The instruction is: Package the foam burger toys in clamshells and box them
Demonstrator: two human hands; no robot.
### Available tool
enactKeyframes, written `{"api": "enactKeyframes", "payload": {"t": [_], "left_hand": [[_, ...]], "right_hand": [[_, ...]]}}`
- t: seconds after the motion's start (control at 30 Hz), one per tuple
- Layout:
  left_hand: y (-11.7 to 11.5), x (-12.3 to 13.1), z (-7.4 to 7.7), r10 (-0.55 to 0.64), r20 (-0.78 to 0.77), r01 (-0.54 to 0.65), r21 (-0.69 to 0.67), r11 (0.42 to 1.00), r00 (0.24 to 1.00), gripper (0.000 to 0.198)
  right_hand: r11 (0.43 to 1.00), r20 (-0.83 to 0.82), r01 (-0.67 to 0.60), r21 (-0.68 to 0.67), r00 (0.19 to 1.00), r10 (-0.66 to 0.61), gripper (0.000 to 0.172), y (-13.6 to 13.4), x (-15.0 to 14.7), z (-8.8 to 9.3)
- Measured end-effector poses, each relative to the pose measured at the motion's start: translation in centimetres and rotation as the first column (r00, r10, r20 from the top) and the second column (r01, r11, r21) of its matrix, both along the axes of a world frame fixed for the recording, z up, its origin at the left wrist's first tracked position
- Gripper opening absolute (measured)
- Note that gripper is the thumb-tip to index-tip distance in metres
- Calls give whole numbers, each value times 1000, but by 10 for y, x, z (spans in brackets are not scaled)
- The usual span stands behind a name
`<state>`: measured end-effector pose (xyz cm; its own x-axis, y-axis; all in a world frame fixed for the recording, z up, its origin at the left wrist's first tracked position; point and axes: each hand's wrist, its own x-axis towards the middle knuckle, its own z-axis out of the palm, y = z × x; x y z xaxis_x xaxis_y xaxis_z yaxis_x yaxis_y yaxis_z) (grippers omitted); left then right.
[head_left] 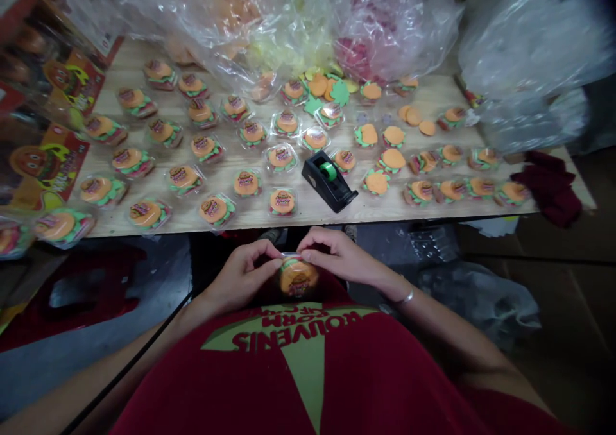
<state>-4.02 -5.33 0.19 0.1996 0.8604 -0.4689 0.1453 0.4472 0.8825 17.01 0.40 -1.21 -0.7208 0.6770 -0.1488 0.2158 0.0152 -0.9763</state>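
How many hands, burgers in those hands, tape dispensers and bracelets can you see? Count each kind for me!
Hands: 2, the left hand and the right hand
Burger in the hands: 1
Tape dispenser: 1
Bracelet: 1
Total: 5

Maroon cloth (pixel 548 185), right — red stool (pixel 113 269), left.
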Motion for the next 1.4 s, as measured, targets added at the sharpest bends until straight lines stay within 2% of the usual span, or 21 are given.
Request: {"api": "enactKeyframes", "payload": {"t": [0.1, 0.2, 0.27, 0.33, 0.4, 0.47, 0.5, 0.57, 0.63, 0.67, 0.7, 0.73, 0.77, 0.8, 0.83, 0.87, 0.97, 1.03, 1.17, 1.3, 1.4], "left_hand": [[3, 1, -6, 83, 45, -80, -64, 995, 996, 26], [9, 11, -13, 90, 179, -66, -134, 989, 980, 29], [13, 19, -19, 120, 251, -70, -199, 977, 961, 36], [16, 27, -25, 231, 267, -160, -262, 952, 935, 38], [19, 32, -30, 394, 273, -316, -289, 904, 878, 38], [22, 35, -31, 516, 287, -449, -269, 852, 807, 39], [24, 37, -30, 543, 293, -486, -247, 838, 787, 38], [28, 40, -25, 533, 296, -489, -212, 846, 793, 37], [33, 43, -20, 511, 300, -467, -208, 859, 806, 36], [35, 44, -19, 507, 304, -458, -221, 861, 806, 37], [38, 45, -18, 512, 308, -458, -234, 858, 802, 37], [40, 46, -18, 519, 308, -463, -240, 853, 797, 38], [41, 47, -20, 525, 305, -469, -240, 850, 795, 38], [42, 47, -21, 524, 297, -471, -234, 850, 798, 38], [43, 47, -24, 521, 286, -472, -225, 853, 804, 38], [43, 47, -27, 516, 274, -471, -214, 856, 812, 38], [42, 46, -33, 509, 242, -471, -201, 859, 826, 37], [41, 45, -37, 509, 236, -469, -206, 859, 828, 38], [43, 46, -39, 516, 249, -458, -258, 851, 820, 38], [50, 51, -39, 545, 272, -473, -290, 832, 793, 40], [58, 56, -38, 552, 281, -480, -287, 829, 785, 40]], "right_hand": [[989, 22, 149, -20, 989, -149, 16, -6, 8, -12], [970, 7, 244, -17, 970, -244, 15, -8, 6, -27], [938, -37, 329, -110, 942, -335, 15, -8, 1, -37], [884, -77, 397, -247, 902, -426, 18, -10, -2, -46], [849, -98, 400, -347, 884, -456, 23, -15, -4, -51], [842, -104, 388, -376, 885, -454, 23, -21, -4, -53], [843, -101, 385, -377, 887, -450, 22, -23, -3, -52], [856, -86, 375, -356, 899, -430, 21, -21, 2, -51], [885, -52, 411, -221, 901, -431, 20, -10, 12, -50], [881, -23, 466, -82, 883, -469, 19, -1, 20, -50], [842, 8, 531, 94, 845, -534, 20, 10, 28, -50], [767, 33, 579, 276, 792, -610, 21, 23, 36, -51], [684, 58, 593, 424, 736, -674, 22, 36, 44, -52], [630, 91, 578, 519, 695, -713, 23, 48, 51, -54], [616, 129, 556, 559, 675, -727, 23, 60, 56, -57], [632, 164, 544, 552, 672, -722, 20, 71, 59, -60], [711, 143, 631, 311, 709, -691, 13, 91, 58, -71], [725, 79, 678, 122, 722, -688, 15, 94, 55, -77], [725, -6, 686, -61, 726, -688, 30, 82, 62, -86], [690, -145, 627, -361, 693, -706, 39, 62, 74, -101], [676, -150, 641, -364, 676, -722, 41, 56, 73, -115]]}}
